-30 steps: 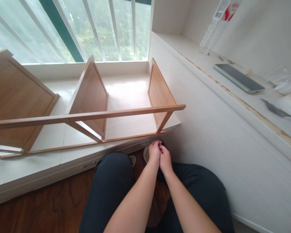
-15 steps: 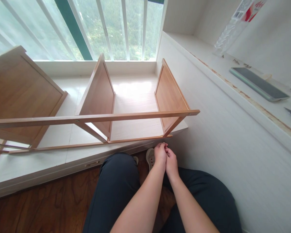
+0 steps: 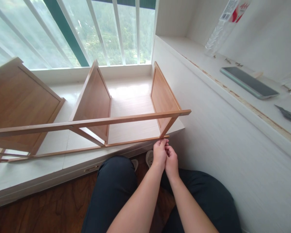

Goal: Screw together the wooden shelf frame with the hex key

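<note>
A wooden shelf frame [image 3: 126, 119] lies on its side on the white window ledge [image 3: 135, 97], with its panels standing up. My left hand [image 3: 160, 153] is closed at the right end of the frame's lower rail [image 3: 135, 141], its fingertips by the corner. Right beside it, my right hand [image 3: 171, 158] is closed too, fingers curled against the left hand's fingers. Whatever sits between the fingertips is hidden or too small to make out.
On the shelf at right lie a phone [image 3: 250, 82], several small screws [image 3: 228, 60], a clear plastic bottle [image 3: 223, 27] and a dark flat piece [image 3: 287, 114]. A white side wall [image 3: 208, 123] rises close to my right. A barred window [image 3: 106, 35] is behind the ledge.
Both hands have come up slightly, nearer the right end of the lower rail. The view has shifted, so the shelf frame and phone appear further left.
</note>
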